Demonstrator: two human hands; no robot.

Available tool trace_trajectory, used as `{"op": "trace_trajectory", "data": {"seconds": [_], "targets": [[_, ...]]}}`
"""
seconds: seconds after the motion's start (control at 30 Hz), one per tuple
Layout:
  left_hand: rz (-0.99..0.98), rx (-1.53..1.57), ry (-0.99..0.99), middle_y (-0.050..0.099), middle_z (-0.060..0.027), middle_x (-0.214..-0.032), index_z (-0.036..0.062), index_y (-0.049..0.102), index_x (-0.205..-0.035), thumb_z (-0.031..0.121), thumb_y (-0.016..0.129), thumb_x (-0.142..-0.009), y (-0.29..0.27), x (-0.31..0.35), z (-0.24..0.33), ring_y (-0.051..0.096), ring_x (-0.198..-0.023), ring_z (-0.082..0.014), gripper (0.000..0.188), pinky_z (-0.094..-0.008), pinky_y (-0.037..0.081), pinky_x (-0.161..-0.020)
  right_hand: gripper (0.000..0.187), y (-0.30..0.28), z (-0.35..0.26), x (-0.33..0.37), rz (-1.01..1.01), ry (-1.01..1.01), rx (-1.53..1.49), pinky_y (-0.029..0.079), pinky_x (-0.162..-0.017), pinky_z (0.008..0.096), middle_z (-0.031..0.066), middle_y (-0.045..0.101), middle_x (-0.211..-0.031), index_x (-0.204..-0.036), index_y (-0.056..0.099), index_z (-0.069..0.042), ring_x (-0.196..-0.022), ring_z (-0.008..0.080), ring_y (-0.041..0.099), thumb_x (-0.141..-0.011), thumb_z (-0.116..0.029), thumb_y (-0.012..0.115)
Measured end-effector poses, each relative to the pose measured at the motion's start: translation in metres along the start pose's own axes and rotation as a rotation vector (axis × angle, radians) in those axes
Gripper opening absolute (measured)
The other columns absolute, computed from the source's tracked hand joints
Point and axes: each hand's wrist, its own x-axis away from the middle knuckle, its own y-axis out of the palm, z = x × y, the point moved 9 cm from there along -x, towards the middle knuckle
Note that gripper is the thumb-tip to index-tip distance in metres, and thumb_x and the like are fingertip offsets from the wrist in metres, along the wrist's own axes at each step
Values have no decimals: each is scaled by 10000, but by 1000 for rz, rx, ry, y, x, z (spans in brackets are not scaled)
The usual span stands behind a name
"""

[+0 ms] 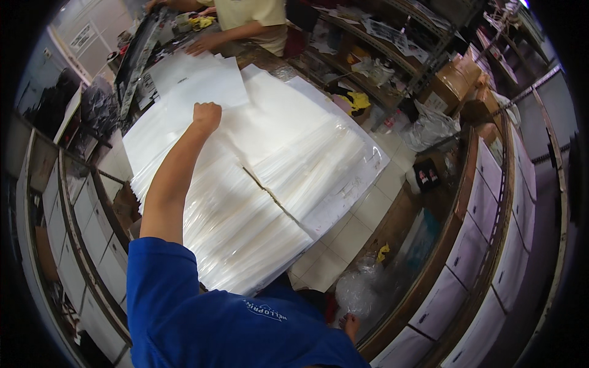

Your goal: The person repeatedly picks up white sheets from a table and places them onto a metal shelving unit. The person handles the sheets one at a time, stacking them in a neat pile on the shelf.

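Fingers of my left hand (207,116) are curled closed at the loose sheets' (199,80) near edge — whether they pinch one, I can't tell. The sheets lie over white stacks (221,245), toward the bench's (264,58) far left corner. My right hand (350,325) hangs low, grip unclear. I'd draw level — dragging could skew the stacks.
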Motion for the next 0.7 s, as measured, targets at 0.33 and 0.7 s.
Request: {"op": "trace_trajectory", "data": {"seconds": [0.33, 0.7], "targets": [[680, 408, 552, 638, -189, -901, 24, 608, -1077, 93, 572, -825, -149, 49, 122, 615, -787, -372, 264, -463, 490, -709, 176, 40, -192, 83, -22, -288, -134, 474, -607, 254, 36, 597, -747, -990, 605, -34, -672, 110, 565, -914, -189, 572], [38, 1148, 1125, 558, -107, -632, 67, 286, -1424, -16, 620, -807, -230, 383, 412, 586, -485, -191, 707, -325, 464, -461, 221, 5, -384, 283, 108, -1107, -180, 499, -734, 318, 91, 571, -953, -967, 488, -31, -836, 214, 605, -815, -58, 646]]}}
